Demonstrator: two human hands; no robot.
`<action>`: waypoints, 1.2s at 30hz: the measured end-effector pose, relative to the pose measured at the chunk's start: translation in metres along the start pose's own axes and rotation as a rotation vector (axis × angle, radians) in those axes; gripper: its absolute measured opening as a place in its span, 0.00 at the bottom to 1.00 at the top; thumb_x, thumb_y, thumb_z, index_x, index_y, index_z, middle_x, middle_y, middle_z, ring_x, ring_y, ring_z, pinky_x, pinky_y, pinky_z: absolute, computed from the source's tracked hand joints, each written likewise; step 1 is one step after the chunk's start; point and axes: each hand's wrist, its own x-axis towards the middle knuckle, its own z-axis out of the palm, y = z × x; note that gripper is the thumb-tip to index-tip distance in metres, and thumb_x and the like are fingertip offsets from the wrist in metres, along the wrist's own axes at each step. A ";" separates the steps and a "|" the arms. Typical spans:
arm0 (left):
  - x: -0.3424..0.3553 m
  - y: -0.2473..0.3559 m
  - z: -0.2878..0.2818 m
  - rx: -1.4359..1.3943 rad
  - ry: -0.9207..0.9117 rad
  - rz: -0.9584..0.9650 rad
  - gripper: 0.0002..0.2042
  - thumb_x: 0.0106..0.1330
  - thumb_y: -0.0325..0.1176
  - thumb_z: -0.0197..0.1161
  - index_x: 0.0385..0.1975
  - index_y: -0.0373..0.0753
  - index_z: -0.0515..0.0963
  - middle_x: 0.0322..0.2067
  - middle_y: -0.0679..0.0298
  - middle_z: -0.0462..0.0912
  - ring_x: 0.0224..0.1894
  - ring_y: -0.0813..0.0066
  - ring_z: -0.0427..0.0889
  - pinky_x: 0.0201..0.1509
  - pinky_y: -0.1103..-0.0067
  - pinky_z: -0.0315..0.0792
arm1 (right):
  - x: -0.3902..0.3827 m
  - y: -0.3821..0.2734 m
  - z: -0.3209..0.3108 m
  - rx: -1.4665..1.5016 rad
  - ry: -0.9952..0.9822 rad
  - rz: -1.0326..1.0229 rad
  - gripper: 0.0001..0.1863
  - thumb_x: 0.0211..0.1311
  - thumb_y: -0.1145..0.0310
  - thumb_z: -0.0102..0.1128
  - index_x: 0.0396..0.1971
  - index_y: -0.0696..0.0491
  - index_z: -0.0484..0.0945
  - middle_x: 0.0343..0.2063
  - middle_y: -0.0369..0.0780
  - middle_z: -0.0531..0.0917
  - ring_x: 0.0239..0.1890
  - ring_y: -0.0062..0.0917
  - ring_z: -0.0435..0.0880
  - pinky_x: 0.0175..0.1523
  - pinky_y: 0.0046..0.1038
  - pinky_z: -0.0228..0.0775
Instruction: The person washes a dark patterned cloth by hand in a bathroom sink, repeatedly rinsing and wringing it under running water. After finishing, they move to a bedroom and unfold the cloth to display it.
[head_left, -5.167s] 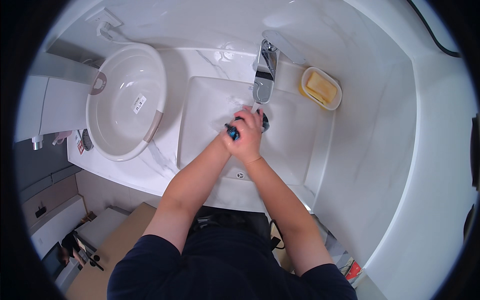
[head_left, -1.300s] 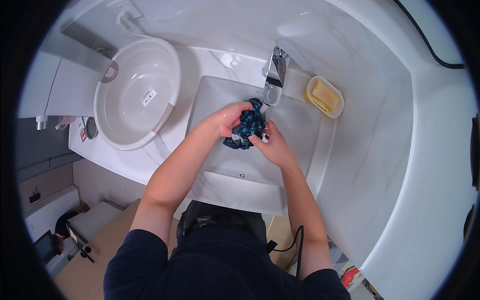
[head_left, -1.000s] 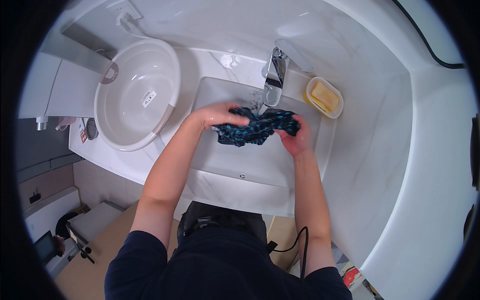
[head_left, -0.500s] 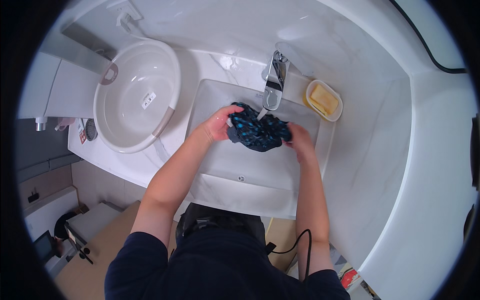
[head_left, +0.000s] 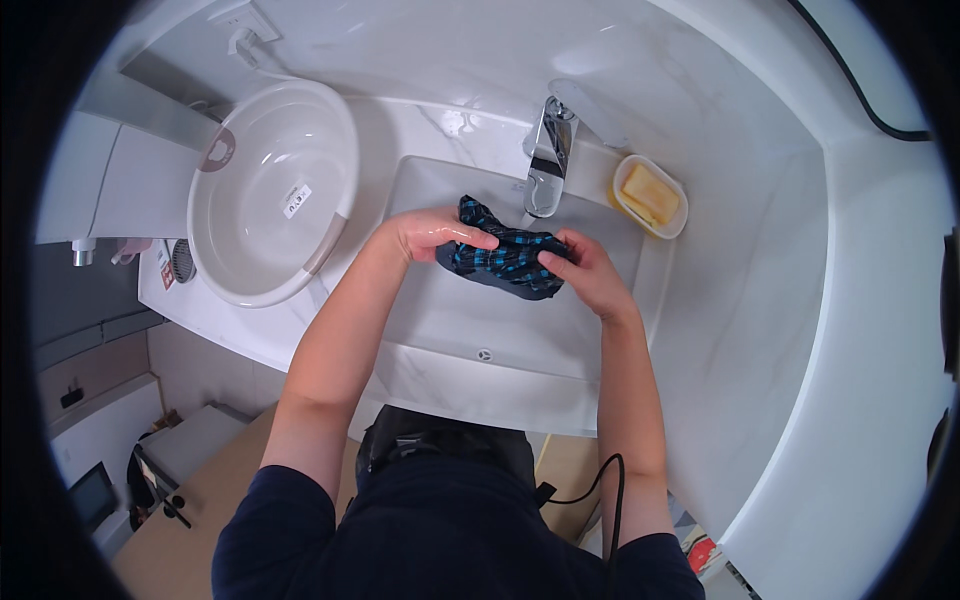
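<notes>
— Starting nearest us: where do our hands sit?

— Both forearms run up from the near edge over the white sink (head_left: 500, 400). Our left hand (head_left: 430, 235) and right hand (head_left: 590, 275) are a little apart, each one clamped on an end of the dark blue checked cloth (head_left: 505, 260).

— So the cloth is between them?

— Yes, bunched and stretched across the gap, held above the basin and not resting on its floor, as far as we can tell. Its long axis runs left to right, tilted slightly: the left end lies a touch farther from us, the right end nearer.

— Which hand is closer to it?

— Neither; both are touching it. Our left fingers curl over the top of the left end, and our right fingers pinch the right end from the side.

— And beyond the cloth?

— Just past it, on the far rim, stands the chrome tap (head_left: 545, 165), its spout pointing down toward the cloth's middle. We cannot tell whether water is running.

— Anything on either side?

— To the far right of the tap, a yellow soap bar in a white dish (head_left: 650, 195). To the left, on the white surface (head_left: 390, 130), a round white plastic basin (head_left: 270, 190), well apart from our hands.
</notes>
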 end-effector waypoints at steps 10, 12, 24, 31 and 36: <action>-0.004 0.001 -0.016 0.983 0.179 -0.373 0.26 0.53 0.41 0.81 0.48 0.33 0.84 0.43 0.65 0.87 0.44 0.76 0.81 0.52 0.79 0.73 | -0.013 -0.039 -0.012 0.300 0.610 -0.048 0.12 0.72 0.60 0.60 0.42 0.54 0.80 0.31 0.31 0.81 0.37 0.18 0.80 0.46 0.24 0.73; -0.003 -0.007 -0.018 0.728 0.206 -0.268 0.26 0.55 0.42 0.78 0.49 0.32 0.82 0.44 0.65 0.87 0.43 0.77 0.81 0.52 0.79 0.74 | -0.012 -0.043 -0.010 0.575 0.658 -0.069 0.12 0.73 0.60 0.58 0.41 0.54 0.80 0.31 0.33 0.82 0.37 0.21 0.82 0.46 0.26 0.75; -0.017 -0.012 0.016 -0.002 0.416 0.076 0.14 0.65 0.36 0.70 0.45 0.33 0.82 0.37 0.65 0.87 0.35 0.81 0.84 0.42 0.82 0.78 | -0.017 0.007 -0.032 -0.620 0.808 0.059 0.15 0.71 0.61 0.57 0.44 0.59 0.77 0.37 0.44 0.86 0.40 0.44 0.85 0.50 0.43 0.77; -0.007 0.010 0.087 -0.084 0.283 0.348 0.12 0.63 0.36 0.69 0.40 0.35 0.80 0.35 0.66 0.84 0.37 0.79 0.81 0.44 0.80 0.76 | 0.034 0.049 0.065 -0.222 -0.012 -0.274 0.42 0.49 0.61 0.75 0.64 0.61 0.67 0.61 0.52 0.75 0.66 0.37 0.73 0.67 0.33 0.66; -0.036 0.015 0.072 -0.330 0.234 0.566 0.09 0.61 0.31 0.66 0.37 0.35 0.79 0.36 0.62 0.84 0.39 0.75 0.84 0.47 0.77 0.78 | 0.069 0.059 0.080 -0.005 0.173 -0.222 0.36 0.43 0.71 0.76 0.57 0.58 0.74 0.43 0.46 0.86 0.49 0.29 0.85 0.55 0.27 0.75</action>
